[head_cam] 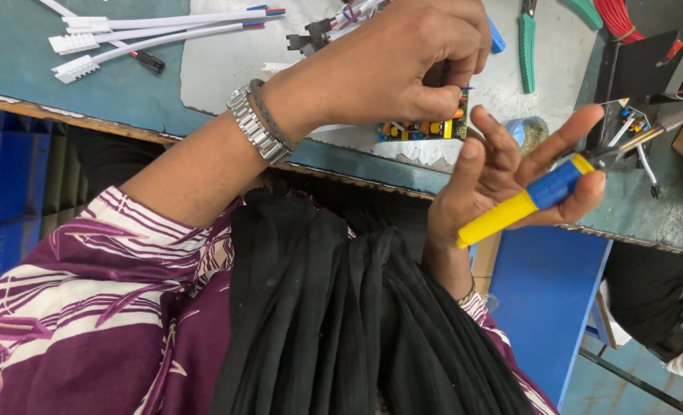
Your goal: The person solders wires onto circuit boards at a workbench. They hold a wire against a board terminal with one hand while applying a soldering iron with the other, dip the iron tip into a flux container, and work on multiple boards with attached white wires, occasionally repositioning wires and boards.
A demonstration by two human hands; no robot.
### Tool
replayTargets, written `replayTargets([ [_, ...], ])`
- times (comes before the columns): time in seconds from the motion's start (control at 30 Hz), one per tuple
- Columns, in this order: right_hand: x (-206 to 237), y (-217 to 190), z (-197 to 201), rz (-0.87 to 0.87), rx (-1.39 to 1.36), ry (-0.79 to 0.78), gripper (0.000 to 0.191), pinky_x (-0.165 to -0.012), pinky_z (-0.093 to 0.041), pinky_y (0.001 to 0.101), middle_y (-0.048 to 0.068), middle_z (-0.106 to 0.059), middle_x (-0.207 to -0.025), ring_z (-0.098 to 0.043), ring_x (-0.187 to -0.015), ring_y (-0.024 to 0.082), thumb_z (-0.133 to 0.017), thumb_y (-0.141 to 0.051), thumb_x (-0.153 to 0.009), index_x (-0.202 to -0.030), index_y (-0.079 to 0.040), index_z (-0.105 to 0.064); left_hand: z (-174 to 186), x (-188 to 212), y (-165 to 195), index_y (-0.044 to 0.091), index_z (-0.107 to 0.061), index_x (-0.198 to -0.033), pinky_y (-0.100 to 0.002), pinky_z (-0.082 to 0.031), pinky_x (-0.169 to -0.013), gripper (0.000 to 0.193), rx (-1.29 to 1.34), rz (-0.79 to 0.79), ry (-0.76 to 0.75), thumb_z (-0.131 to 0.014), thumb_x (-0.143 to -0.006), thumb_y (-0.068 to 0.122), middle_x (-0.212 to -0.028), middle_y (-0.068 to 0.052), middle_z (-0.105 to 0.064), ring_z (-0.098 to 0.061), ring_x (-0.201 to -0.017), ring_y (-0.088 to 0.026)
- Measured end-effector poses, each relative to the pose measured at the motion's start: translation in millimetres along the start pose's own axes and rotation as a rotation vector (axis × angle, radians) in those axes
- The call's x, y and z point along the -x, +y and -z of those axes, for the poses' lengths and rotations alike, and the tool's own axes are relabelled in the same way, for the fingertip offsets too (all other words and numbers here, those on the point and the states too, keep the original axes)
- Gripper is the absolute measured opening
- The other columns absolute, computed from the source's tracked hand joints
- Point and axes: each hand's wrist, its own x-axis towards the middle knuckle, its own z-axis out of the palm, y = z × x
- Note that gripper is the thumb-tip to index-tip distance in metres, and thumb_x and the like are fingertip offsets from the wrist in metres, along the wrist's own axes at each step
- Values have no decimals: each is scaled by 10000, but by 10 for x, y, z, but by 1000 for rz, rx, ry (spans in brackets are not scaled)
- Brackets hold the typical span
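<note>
Hands at the bench edge
Left hand (403,61) pinches small component-studded circuit board (426,127); right hand (510,169), just right, grips yellow-and-blue-handled soldering iron (533,200).

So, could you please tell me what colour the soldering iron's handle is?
Yellow with a blue band, on the soldering iron in the right hand; head view.
</note>
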Motion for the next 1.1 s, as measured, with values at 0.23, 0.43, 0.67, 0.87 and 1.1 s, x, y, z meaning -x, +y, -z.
replayTargets([
  [0.23, 213, 227, 535, 137, -93, 210, 624, -695, -667, 410, 296, -617, -1358, -781, -955, 361, -595, -287, -1082, -1543, -243, -177, 78, 18, 44, 3, -556, -793, -310, -524, -761, 206, 85, 87, -36, -729, -883, 71, -1113, -73, -651, -631, -890, -179],
  [0.43, 497, 9, 1112, -81, -249, 423, 571, -583, -510, 295, 211, -674, -899, -618, -648, 236, -544, -447, -1123, -1541, -126, -326, 108, 45, 81, 0, -590, -837, -286, -534, -749, 169, 117, 153, -46, -720, -907, 82, -1091, -61, -664, -640, -803, -139],
  [0.67, 301, 202, 1094, -445, -598, 437, 484, -474, -387, 227, 90, -552, -688, -493, -520, 143, -460, -501, -1190, -1239, -39, -594, 275, 77, 261, -15, -626, -926, -252, -550, -739, 129, 168, 335, -75, -712, -892, 75, -1172, -56, -672, -632, -830, -108],
  [0.87, 219, 393, 803, -655, -710, 372, 392, -423, -318, 249, 55, -528, -646, -435, -454, 132, -489, -419, -1172, -1226, -60, -636, 295, 23, 371, -11, -662, -936, -236, -600, -807, 72, 176, 486, -105, -688, -907, 50, -1202, -53, -681, -673, -913, -93],
  [1.1, 140, 451, 599, -799, -834, 404, 383, -465, -330, 250, 39, -529, -632, -443, -487, 128, -494, -394, -1151, -1188, -43, -642, 311, 38, 379, -10, -678, -963, -228, -597, -800, 91, 190, 584, -101, -699, -915, 64, -1221, -65, -665, -655, -939, -78],
])
